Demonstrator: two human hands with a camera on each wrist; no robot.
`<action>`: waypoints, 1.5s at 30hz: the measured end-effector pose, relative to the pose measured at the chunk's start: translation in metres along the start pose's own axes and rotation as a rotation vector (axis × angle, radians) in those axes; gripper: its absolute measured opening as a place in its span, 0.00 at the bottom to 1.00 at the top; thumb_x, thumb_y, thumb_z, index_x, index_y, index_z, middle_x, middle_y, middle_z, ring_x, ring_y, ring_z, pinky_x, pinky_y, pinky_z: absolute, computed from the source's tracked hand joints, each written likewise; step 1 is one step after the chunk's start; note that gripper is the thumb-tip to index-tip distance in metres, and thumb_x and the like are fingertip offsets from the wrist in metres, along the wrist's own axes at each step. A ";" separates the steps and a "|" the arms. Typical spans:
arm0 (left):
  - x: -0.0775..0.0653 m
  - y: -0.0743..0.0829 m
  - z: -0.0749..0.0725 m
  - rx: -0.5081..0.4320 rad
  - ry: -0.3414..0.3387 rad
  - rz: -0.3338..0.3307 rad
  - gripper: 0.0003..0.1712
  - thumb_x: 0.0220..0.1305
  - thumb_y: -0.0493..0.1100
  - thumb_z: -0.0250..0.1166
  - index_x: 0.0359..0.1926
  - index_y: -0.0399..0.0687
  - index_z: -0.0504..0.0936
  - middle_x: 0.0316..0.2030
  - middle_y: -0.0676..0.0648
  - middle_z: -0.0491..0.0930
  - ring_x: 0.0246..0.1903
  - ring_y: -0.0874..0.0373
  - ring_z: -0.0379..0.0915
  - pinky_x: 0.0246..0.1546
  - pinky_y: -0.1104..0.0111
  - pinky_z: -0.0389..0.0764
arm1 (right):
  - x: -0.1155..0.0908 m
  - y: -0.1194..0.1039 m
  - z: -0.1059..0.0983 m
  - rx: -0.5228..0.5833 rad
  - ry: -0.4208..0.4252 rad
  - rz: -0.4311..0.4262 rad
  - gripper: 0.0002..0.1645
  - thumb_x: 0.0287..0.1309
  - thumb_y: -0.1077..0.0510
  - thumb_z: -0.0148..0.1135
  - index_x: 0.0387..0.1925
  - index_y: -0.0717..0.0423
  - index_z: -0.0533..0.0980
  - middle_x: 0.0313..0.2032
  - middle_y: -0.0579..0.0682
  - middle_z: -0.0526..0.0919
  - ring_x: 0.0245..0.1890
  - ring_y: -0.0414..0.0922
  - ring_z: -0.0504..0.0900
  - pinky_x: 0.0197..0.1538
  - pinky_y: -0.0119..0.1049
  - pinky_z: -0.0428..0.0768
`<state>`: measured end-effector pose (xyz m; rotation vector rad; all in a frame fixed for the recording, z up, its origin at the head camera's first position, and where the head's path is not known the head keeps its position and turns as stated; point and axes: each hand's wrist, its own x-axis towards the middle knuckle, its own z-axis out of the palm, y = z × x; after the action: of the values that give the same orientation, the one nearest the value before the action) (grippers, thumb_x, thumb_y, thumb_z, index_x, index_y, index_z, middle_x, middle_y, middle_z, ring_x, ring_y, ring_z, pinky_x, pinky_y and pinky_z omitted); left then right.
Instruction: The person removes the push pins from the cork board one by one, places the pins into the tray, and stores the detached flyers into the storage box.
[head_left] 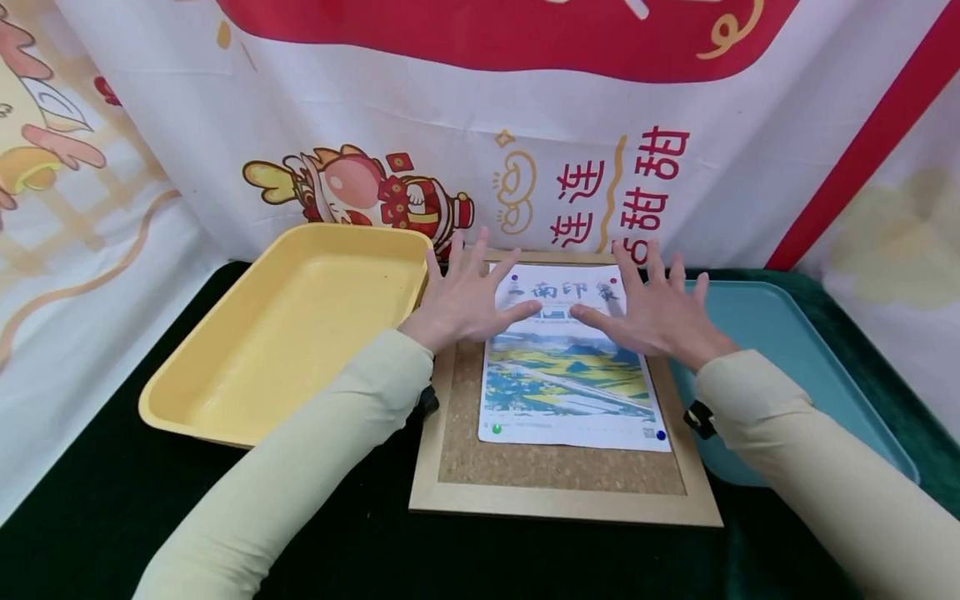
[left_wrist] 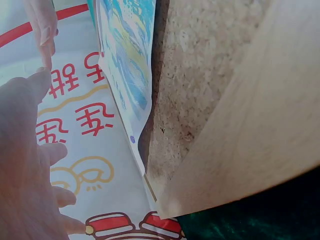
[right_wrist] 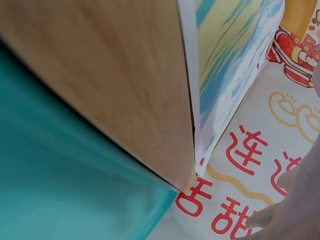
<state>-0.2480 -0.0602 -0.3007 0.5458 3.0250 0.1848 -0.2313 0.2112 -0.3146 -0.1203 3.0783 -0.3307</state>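
A wood-framed cork board (head_left: 555,467) bears a printed landscape poster (head_left: 566,383). Push pins sit at the poster's corners: a green pin (head_left: 497,429), a dark blue pin (head_left: 661,435), a red pin (head_left: 613,281) and a purple one. Over the poster's upper left edge my left hand (head_left: 468,300) spreads its fingers and holds nothing. My right hand (head_left: 660,317), also spread and empty, overlaps the upper right edge. The thumbs point toward each other across the title. In the left wrist view, the left fingers (left_wrist: 57,155) stand apart from the poster, whose edge curls slightly off the cork.
To the left of the board lies a yellow tray (head_left: 300,333), and a teal tray (head_left: 780,358) lies to its right, partly behind the right arm. Dark green cloth (head_left: 337,533) covers the table. A printed white banner (head_left: 450,108) hangs behind the board.
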 end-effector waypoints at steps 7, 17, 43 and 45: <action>-0.009 -0.008 -0.004 -0.033 -0.110 0.012 0.54 0.68 0.84 0.49 0.86 0.74 0.44 0.87 0.46 0.24 0.85 0.37 0.17 0.81 0.32 0.31 | 0.007 -0.005 -0.006 0.043 -0.005 -0.007 0.74 0.52 0.05 0.43 0.86 0.33 0.28 0.85 0.65 0.26 0.80 0.83 0.33 0.70 0.87 0.34; -0.014 -0.024 0.002 -0.072 -0.334 0.109 0.55 0.69 0.79 0.55 0.87 0.69 0.44 0.88 0.45 0.32 0.86 0.37 0.23 0.83 0.37 0.41 | 0.027 -0.024 -0.009 0.161 0.046 -0.060 0.68 0.57 0.13 0.54 0.87 0.30 0.36 0.87 0.60 0.37 0.85 0.70 0.41 0.77 0.80 0.47; -0.010 -0.023 0.008 -0.038 -0.489 0.152 0.57 0.69 0.77 0.58 0.87 0.65 0.43 0.88 0.46 0.31 0.87 0.42 0.25 0.85 0.44 0.45 | 0.073 -0.055 0.020 0.960 -0.035 -0.034 0.29 0.74 0.54 0.65 0.72 0.49 0.74 0.65 0.54 0.81 0.67 0.53 0.78 0.71 0.54 0.76; -0.010 -0.023 0.008 -0.033 -0.486 0.153 0.58 0.69 0.77 0.59 0.87 0.65 0.43 0.88 0.46 0.31 0.87 0.42 0.25 0.85 0.44 0.45 | 0.075 -0.056 0.024 0.983 -0.065 -0.022 0.28 0.74 0.56 0.65 0.72 0.52 0.74 0.63 0.54 0.82 0.65 0.53 0.80 0.70 0.53 0.77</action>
<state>-0.2463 -0.0844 -0.3114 0.7012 2.5087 0.0910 -0.3003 0.1453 -0.3288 -0.1144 2.4827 -1.6927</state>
